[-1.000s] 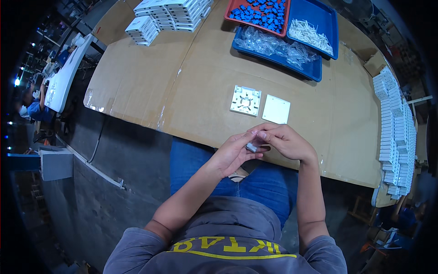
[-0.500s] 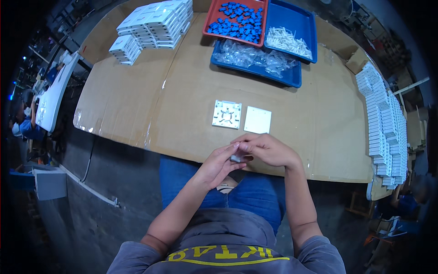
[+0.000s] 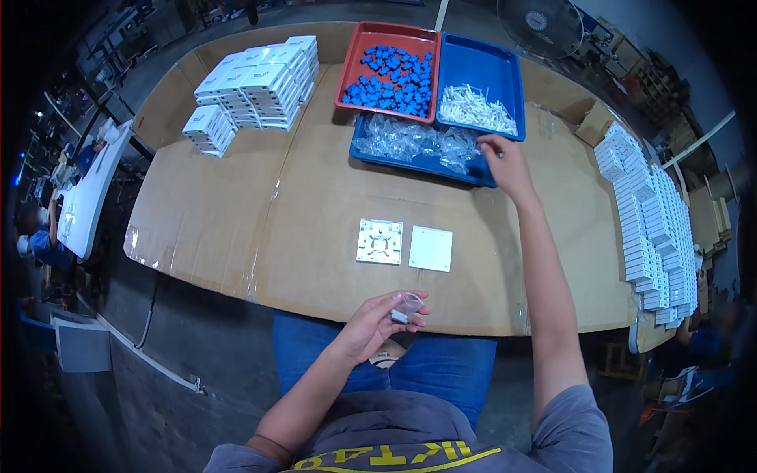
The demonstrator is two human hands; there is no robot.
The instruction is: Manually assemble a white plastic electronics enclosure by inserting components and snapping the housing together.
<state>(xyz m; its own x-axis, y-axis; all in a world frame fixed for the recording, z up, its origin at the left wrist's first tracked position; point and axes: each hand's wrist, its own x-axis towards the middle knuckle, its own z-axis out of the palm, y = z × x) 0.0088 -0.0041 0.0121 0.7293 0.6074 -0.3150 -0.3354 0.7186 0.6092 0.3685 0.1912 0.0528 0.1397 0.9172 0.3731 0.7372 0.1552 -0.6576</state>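
Holding one small clear bag: left hand, palm turned up, fingers curled round it at the table's near edge; a pale piece showed in or against the bag, which could not be told. Right hand: stretched far ahead, fingers bent and narrow, at the corner where two blue trays met; whether anything was pinched could not be seen.

Ahead of the left hand: one open white box half and, just beside it, one flat white plate. Left of the right hand: lower blue tray with clear plastic bags. Beyond it: upper blue tray with white sticks; red tray with blue pieces.

Handling, as judged: a light grip, the bag's mouth uppermost, suited the left hand; a fingertip pinch suited the right.

Edges and room: tray rims crowded the right hand; bare cardboard tabletop lay between the hands and to both sides; the near edge offered the left hand little support.
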